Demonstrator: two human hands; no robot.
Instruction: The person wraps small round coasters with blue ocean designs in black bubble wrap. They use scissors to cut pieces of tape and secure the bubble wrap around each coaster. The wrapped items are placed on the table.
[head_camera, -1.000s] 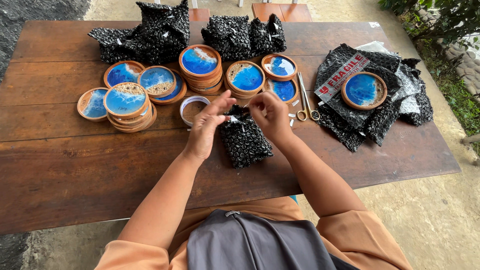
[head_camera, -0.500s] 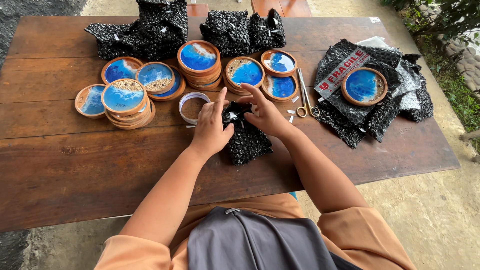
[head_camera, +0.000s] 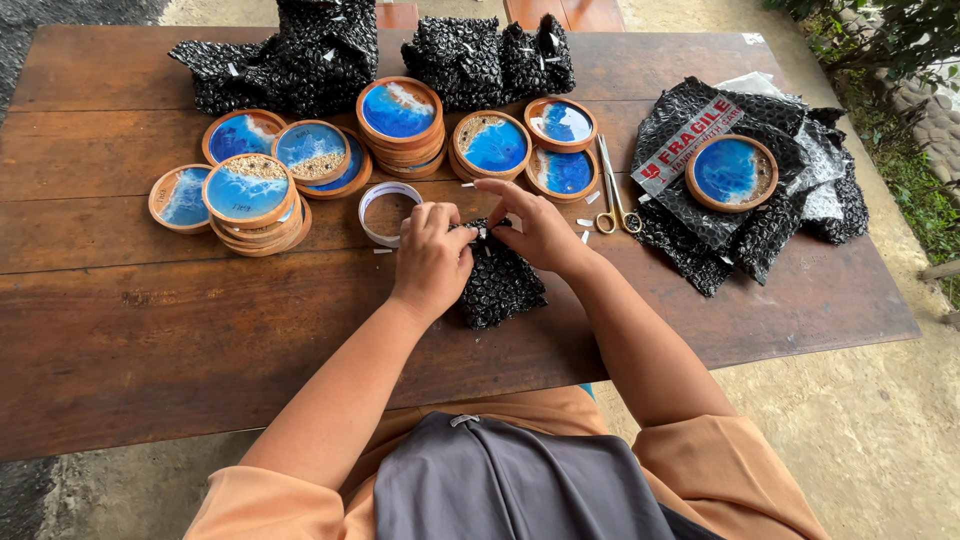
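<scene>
Left hand (head_camera: 432, 262): palm down, fingers curled, pressing and gripping the top left edge of a small parcel wrapped in black bubble wrap (head_camera: 500, 285). Right hand (head_camera: 535, 228): fingertips pinched at the parcel's top edge, holding a small white strip of tape against the wrap; index finger stretched out to the left. Parcel: lies flat on the brown wooden plank surface (head_camera: 200, 330), near its middle, directly in front of the person.

Just left of the left hand: white roll of adhesive tape (head_camera: 388, 212), lying flat. A few short white tape pieces are scattered on the surface around the hands.

Just right of the right hand: metal scissors (head_camera: 612, 192), blades closed, pointing away from the person.

Beyond the hands: round wooden coasters with blue and white resin centres (head_camera: 400, 112), some stacked, some single, spread in a band from the left side to the middle.

Far edge: heaped bundles of black bubble wrap (head_camera: 300, 55), two groups.

Right side: spread sheet of black bubble wrap (head_camera: 740, 225) bearing one more blue resin coaster (head_camera: 731, 172) and a red and white label strip (head_camera: 680, 148).

Near edge: orange sleeves and grey garment of the person.
</scene>
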